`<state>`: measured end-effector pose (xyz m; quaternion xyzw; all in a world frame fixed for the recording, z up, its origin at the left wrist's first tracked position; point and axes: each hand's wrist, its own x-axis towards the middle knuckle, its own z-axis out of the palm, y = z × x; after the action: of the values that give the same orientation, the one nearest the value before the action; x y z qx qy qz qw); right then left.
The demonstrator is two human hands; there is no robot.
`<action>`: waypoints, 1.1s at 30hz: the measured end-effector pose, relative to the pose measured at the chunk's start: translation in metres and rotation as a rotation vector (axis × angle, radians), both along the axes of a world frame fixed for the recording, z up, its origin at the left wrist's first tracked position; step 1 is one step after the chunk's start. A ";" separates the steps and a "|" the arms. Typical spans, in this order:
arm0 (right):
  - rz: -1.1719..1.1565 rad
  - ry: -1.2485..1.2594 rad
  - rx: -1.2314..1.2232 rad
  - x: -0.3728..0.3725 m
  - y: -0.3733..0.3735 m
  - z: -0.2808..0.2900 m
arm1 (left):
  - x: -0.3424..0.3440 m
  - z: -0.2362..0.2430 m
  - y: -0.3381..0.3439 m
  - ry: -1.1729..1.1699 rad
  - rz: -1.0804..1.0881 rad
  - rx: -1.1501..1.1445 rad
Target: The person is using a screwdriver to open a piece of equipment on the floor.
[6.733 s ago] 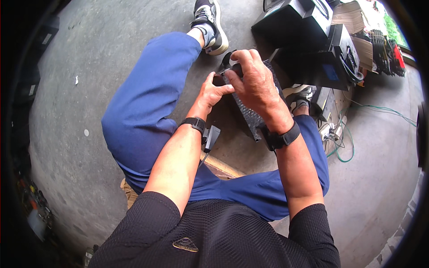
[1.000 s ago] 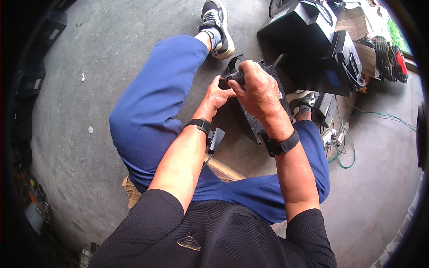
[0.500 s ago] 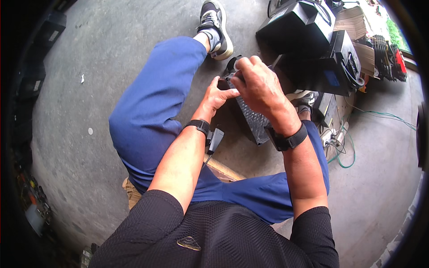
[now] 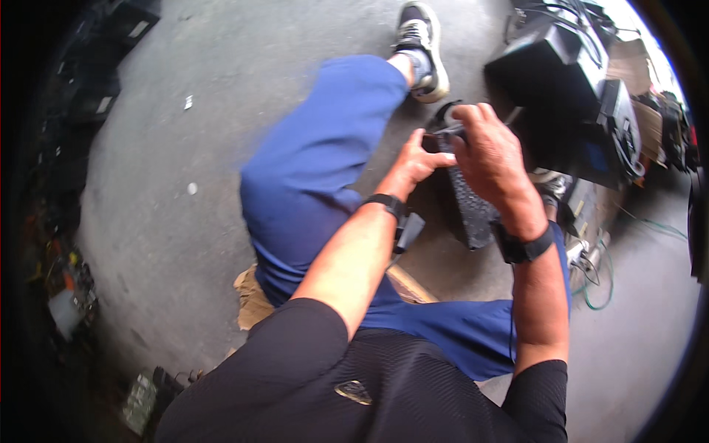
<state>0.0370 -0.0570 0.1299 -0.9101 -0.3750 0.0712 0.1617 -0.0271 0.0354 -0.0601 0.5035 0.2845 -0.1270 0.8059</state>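
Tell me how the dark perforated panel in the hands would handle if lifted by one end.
The dark perforated panel keeps a straight edge, so probably stiff. It looks thin, so likely light. Its textured face should resist slipping.

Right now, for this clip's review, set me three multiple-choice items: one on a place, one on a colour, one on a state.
1. Where does the dark perforated part sit?
A. between the two hands, above the floor
B. flat on the black boxes
C. on the cardboard

2. What colour are the trousers?
A. grey
B. blue
C. green

3. What is the right hand doing?
A. hanging free
B. resting on the shoe
C. gripping the top of the part

Answers: 1 A, the left hand and the right hand meet on it over the concrete floor. 2 B, both legs are blue. 3 C, its fingers curl over the part's upper end.
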 end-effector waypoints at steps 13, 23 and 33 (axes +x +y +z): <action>-0.057 0.018 0.015 -0.001 0.003 -0.002 | -0.011 0.042 -0.012 -0.384 0.195 1.012; -0.067 -0.017 -0.041 0.000 -0.002 0.010 | 0.002 0.080 -0.005 -0.708 0.330 0.971; -0.009 0.013 0.030 0.002 -0.008 0.010 | 0.006 0.093 -0.007 -0.671 0.322 0.840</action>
<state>0.0391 -0.0651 0.1402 -0.9088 -0.3706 0.0707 0.1779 -0.0215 0.0288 0.0333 0.7440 0.1122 0.2890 0.5919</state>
